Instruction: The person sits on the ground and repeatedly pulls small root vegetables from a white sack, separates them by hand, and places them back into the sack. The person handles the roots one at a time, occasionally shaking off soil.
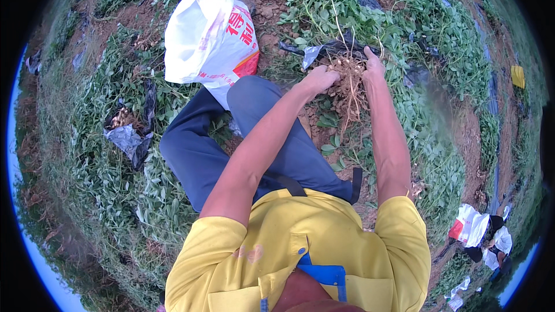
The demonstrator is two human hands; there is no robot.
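Observation:
Before me a clump of peanut roots with pods [347, 78] hangs between my hands, its green stems lying beyond it. My left hand [320, 80] has its fingers against the clump's left side; whether they grip a pod is hidden. On the right side, my right hand [373, 66] holds the base of the plant, thumb up, beside a strip of black plastic film [329, 48]. A white woven sack with red print [212, 39] stands with its mouth open beyond my knees, left of the clump.
Uprooted peanut plants [112, 182] cover the ground at left and right. Peanut pods [122, 118] lie by torn plastic film [125, 141] at left. Another person [496, 242] is far off at lower right, near a white and red sack [470, 225]. A yellow object [517, 76] lies far right.

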